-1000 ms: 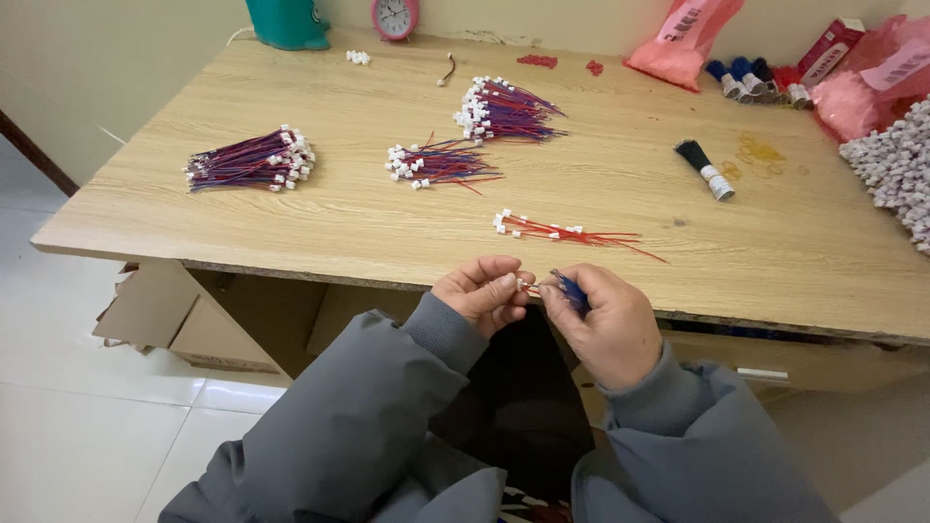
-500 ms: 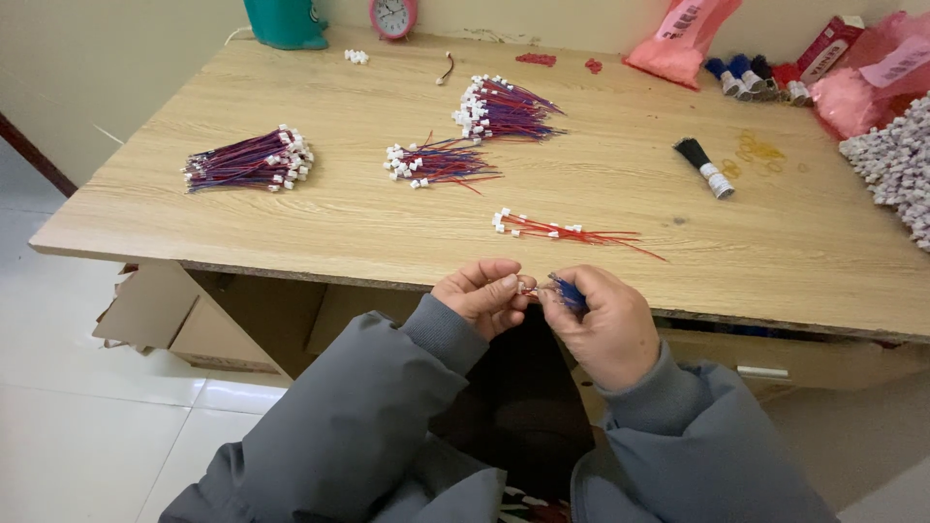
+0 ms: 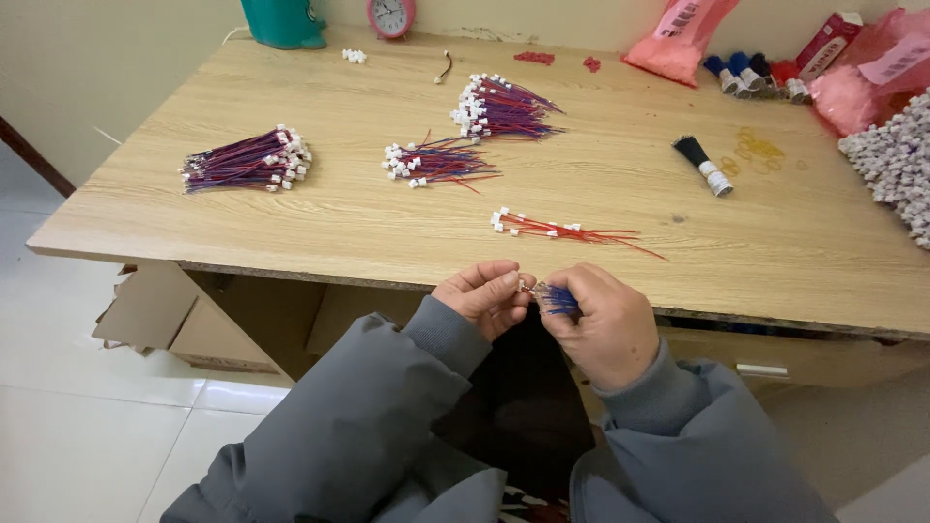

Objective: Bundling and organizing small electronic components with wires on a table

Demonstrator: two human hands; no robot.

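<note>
My left hand (image 3: 481,293) and my right hand (image 3: 599,320) meet just below the front edge of the wooden table (image 3: 320,223). My left fingertips pinch a small white connector (image 3: 523,285). My right hand is closed around a short bunch of blue wires (image 3: 559,299) whose ends touch the connector. Both arms wear grey sleeves. On the table just beyond my hands lies a small row of red wires with white connectors (image 3: 562,230).
Three bundles of red-and-blue wires with white connectors lie on the table (image 3: 247,161) (image 3: 433,162) (image 3: 501,107). A black brush (image 3: 704,166), rubber bands, pink bags (image 3: 678,37), thread spools, a heap of white connectors (image 3: 896,165), a teal container and a clock stand farther back. Cardboard boxes (image 3: 170,310) lie under the table.
</note>
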